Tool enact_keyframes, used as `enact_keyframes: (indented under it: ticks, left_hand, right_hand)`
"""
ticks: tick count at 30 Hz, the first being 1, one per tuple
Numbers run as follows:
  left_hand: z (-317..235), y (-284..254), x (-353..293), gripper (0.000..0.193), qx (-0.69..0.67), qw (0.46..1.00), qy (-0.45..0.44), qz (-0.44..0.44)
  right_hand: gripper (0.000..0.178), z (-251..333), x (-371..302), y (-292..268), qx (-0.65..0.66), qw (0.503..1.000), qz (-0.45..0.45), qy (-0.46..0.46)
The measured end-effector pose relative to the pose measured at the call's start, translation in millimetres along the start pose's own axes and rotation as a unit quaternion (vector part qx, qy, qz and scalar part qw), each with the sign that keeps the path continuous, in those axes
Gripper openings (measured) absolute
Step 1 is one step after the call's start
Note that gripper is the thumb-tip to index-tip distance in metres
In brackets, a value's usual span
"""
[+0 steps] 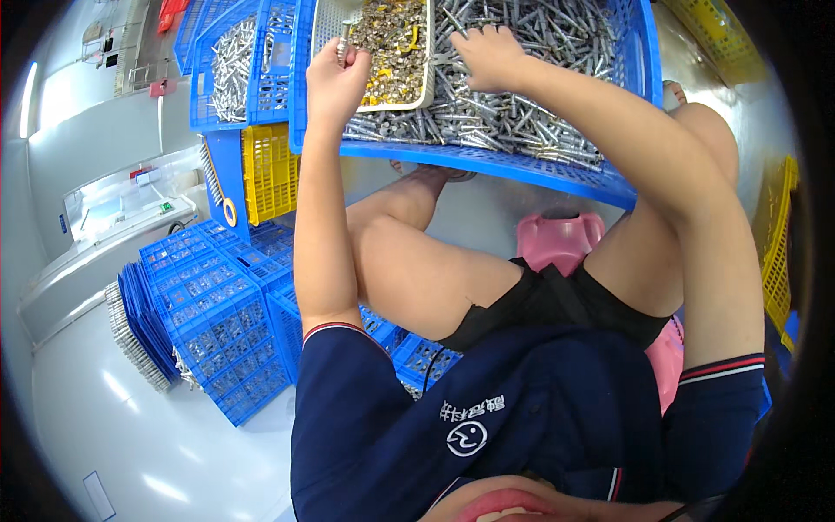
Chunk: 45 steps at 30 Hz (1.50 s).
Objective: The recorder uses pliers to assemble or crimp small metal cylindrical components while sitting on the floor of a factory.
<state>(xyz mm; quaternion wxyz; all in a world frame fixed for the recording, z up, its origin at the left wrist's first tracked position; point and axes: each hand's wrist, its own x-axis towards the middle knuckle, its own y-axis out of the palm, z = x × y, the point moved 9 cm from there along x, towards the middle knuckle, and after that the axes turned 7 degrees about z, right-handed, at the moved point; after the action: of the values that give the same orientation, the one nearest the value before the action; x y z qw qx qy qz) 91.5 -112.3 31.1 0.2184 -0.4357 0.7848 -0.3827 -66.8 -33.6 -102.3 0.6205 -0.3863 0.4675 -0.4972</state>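
Note:
My left hand (337, 83) is closed over the left side of a cream basket (426, 87), with a slim metal bolt (344, 36) upright between thumb and fingers. Small silvery and brass-coloured metal pieces (387, 39) fill that basket, mixed with yellow bits. To its right, a heap of grey metal bolts (539, 104) lies in a large blue crate (487, 159). Over this heap is my right hand (491, 59), its fingers slightly bent and apart, tips at the bolts. Nothing held shows in it, though its underside is hidden.
Blue baskets of shiny metal pieces (233, 70) stand left of the crate, above a yellow basket (270, 174). A brush (217, 178) hangs beside it. Stacked blue crates (217, 322) stand on the floor at left. A pink stool (561, 239) is between my legs.

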Motion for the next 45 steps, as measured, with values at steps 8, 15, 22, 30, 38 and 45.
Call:
enact_keyframes:
  ticks: [8,15,22,30,38,45]
  left_hand:
    - [18,15,1,0.032,0.031,0.997,-0.034,0.066]
    - [38,51,-14,0.035,0.036,0.982,-0.024,0.184]
    - [48,54,-6,0.029,0.136,0.981,0.007,0.135]
    - [47,57,-15,0.024,0.094,0.984,0.013,0.154]
    - [58,60,-19,0.023,0.099,0.98,0.007,0.17]
    - [61,61,-15,0.023,0.127,0.978,0.005,0.163]
  right_hand:
    - [0.066,18,-3,-31,-0.001,0.995,-0.09,-0.049]
    - [0.068,23,-10,-53,-0.041,0.987,-0.121,-0.096]
    - [0.052,29,-14,-63,-0.027,0.99,-0.1,-0.101]
    - [0.058,30,-12,-54,-0.013,0.994,-0.071,-0.086]
    - [0.047,33,-12,-56,-0.018,0.992,-0.079,-0.097]
    - [0.047,32,-11,-57,-0.037,0.991,-0.077,-0.098]
